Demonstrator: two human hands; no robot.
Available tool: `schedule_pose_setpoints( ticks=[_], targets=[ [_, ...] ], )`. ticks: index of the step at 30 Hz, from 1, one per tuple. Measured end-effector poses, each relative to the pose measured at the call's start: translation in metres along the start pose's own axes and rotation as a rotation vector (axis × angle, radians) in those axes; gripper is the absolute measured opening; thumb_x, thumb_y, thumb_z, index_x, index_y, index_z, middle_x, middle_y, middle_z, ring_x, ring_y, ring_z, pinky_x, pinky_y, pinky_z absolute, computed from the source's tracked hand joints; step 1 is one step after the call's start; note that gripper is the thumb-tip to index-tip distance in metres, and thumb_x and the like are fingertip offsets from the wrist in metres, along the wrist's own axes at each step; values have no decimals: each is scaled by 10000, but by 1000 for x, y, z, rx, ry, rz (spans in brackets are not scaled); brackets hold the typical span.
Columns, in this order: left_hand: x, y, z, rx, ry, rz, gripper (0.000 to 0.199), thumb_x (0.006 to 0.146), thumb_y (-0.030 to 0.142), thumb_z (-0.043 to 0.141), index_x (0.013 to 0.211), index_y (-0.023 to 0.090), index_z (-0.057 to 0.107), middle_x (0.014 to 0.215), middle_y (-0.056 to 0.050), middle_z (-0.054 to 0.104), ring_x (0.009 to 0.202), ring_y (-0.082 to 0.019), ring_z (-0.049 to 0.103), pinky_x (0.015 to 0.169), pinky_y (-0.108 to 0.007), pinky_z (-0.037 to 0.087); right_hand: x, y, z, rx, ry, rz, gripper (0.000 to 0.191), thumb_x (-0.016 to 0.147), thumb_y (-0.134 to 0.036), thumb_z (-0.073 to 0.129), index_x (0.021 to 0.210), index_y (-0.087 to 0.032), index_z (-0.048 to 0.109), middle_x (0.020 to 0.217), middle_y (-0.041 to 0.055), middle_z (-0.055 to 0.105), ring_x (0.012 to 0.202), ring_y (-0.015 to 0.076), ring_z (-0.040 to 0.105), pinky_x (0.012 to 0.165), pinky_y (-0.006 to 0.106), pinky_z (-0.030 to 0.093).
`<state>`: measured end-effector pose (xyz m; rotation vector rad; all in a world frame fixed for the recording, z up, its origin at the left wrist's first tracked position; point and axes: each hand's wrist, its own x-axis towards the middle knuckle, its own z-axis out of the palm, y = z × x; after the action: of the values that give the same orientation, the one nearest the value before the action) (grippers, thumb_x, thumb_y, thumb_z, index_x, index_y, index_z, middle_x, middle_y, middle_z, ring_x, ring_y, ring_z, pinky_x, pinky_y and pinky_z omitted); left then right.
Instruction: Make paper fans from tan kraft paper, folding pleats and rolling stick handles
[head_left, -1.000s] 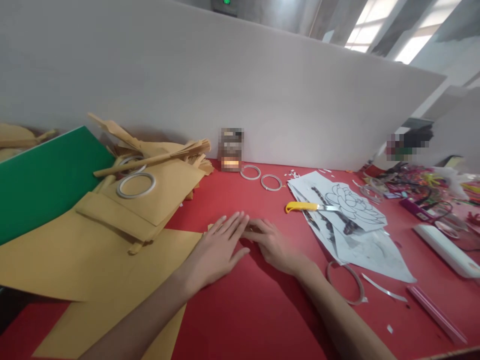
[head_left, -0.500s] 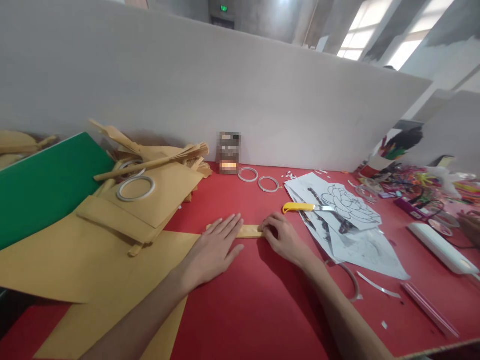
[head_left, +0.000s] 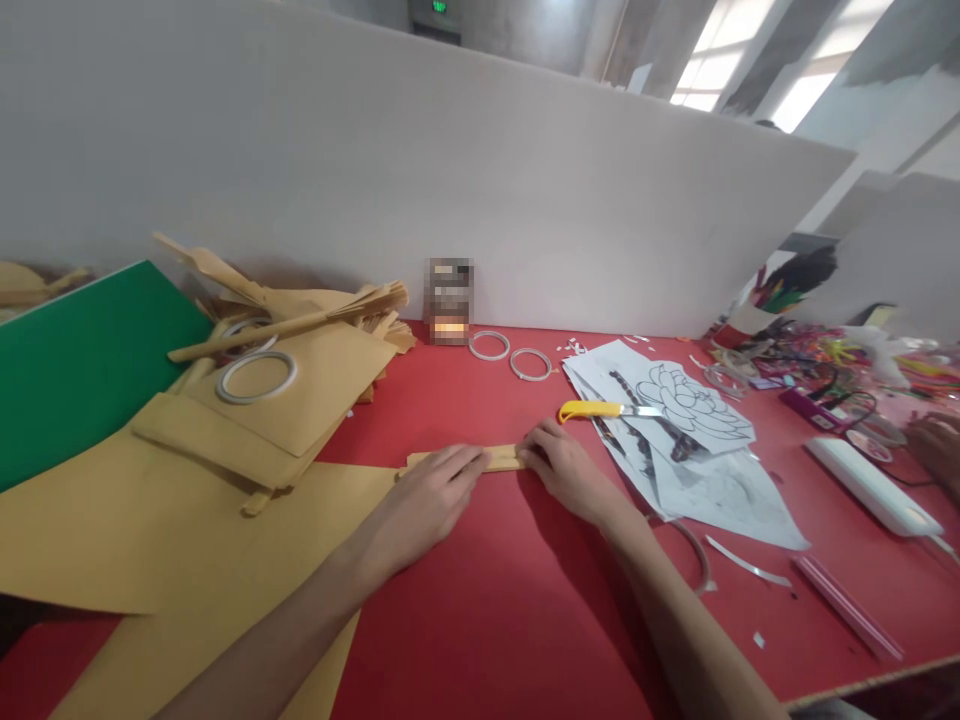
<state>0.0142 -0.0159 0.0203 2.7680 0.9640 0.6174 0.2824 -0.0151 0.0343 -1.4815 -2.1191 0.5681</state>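
A narrow folded strip of brown kraft paper (head_left: 504, 458) lies crosswise on the red tabletop (head_left: 480, 590). My left hand (head_left: 431, 500) covers its left part, fingers drawn together and curled over the strip, with the thumb hidden beneath. At the strip's right end, my right hand (head_left: 566, 470) pinches the paper between thumb and bent fingers. Just beyond the right hand, a utility knife with a yellow handle (head_left: 589, 410) rests with its blade across printed sheets (head_left: 720, 490). Under my left forearm spreads a large brown paper sheet (head_left: 247, 570).
Stacked brown paper (head_left: 300, 420) carries a tape ring (head_left: 257, 377) at left, beside a green board (head_left: 82, 370). Two more rings (head_left: 489, 346) lie near the white partition (head_left: 360, 190). Rightward are a white glue gun-like device (head_left: 870, 485), a pink tube (head_left: 847, 607) and another person's hand (head_left: 934, 445).
My left hand's spread, flat fingers have come together and curled over the paper strip. The right hand keeps its pinch at the right end. The view has shifted slightly.
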Motion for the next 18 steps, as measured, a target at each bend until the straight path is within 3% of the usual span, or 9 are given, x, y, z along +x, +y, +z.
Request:
schedule_pose_setpoints(
  ticks=[4,9,18],
  targets=[
    [1,0,2,-46,30,50,424,1084,108,423,1473,202,563,1415,-120,680,1283,-290,642,1063,-479,586,3,-1,-1,-31,-12,17,185,1070,-124,554,915,-204,618,985,27,605,852,173,605,785,304,446],
    [2,0,3,-117,42,67,435,1072,82,432,1458,226,572,1401,-101,684,1288,-270,640,1094,-468,574,5,-2,-3,-67,-26,22,191,1072,-117,565,909,-199,620,981,27,598,839,168,608,782,292,442],
    [11,8,-1,-197,39,-160,327,1121,181,420,1311,254,677,1298,-58,700,1176,-236,644,984,-401,559,5,0,-4,-68,-30,24,159,1072,-123,582,943,-196,643,1003,31,607,850,168,629,819,299,471]
  ],
)
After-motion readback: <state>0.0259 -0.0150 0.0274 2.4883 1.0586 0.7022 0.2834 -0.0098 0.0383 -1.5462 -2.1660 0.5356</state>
